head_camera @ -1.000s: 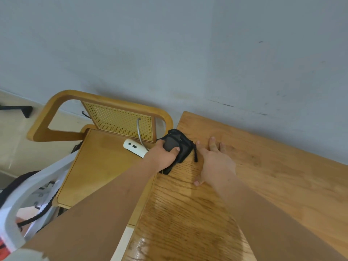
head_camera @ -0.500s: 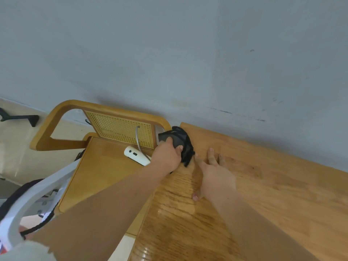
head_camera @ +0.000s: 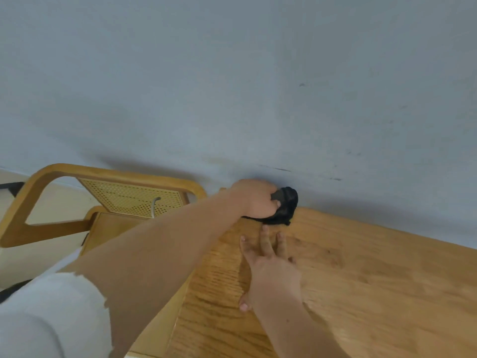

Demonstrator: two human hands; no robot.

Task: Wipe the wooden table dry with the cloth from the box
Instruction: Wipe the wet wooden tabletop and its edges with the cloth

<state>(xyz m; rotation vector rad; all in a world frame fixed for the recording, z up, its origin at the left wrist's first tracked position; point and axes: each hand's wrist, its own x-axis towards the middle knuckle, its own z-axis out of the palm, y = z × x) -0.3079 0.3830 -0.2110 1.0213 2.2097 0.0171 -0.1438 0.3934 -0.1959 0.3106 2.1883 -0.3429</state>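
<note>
A bunched black cloth (head_camera: pixel 286 206) lies at the far left corner of the wooden table (head_camera: pixel 361 280), right against the grey wall. My left hand (head_camera: pixel 256 198) grips the cloth and presses it onto the wood. Just in front of it my right hand (head_camera: pixel 268 264) rests flat on the tabletop, fingers spread and pointing toward the cloth. The box is not in view.
A wooden chair (head_camera: pixel 103 182) with a cane back stands left of the table, touching its edge. The grey wall (head_camera: pixel 258 86) runs along the table's far side. A metal hook (head_camera: pixel 154 206) shows by the chair back. My left forearm hides the chair seat.
My left hand has pushed the cloth farther away, up into the table's back corner by the wall. My right hand has stayed flat on the table. The view has tilted upward.
</note>
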